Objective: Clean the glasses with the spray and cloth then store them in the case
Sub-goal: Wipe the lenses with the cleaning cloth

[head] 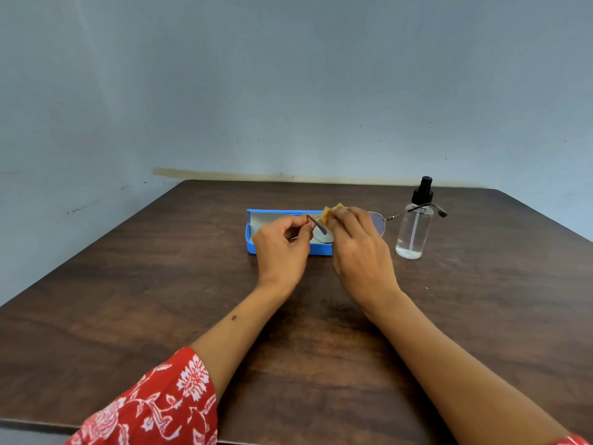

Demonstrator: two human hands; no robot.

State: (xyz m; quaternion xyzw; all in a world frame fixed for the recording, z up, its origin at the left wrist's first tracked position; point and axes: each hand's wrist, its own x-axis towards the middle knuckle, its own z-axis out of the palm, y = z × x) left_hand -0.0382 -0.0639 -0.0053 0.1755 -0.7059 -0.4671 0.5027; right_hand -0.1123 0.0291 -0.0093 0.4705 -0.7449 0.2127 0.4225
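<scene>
We count two hands, left (282, 242) and right (361, 248), one pair of glasses (378, 221), one cloth (332, 211), one open case (272, 216), one bottle (414, 226), one table (160, 284), and one sleeve (154, 409), perhaps a second at bottom right.

- The left hand (282, 245) is raised above the tabletop (128, 284), back of the hand facing the camera, thumb and curled fingers (296, 223) pinching a thin dark rod.
- The right hand (359, 248) is just beside it, fingers bent and gripping something yellow at their tips.
- Both forearms reach forward and converge, bare; a red patterned sleeve (154, 409) covers the left upper arm.
</scene>
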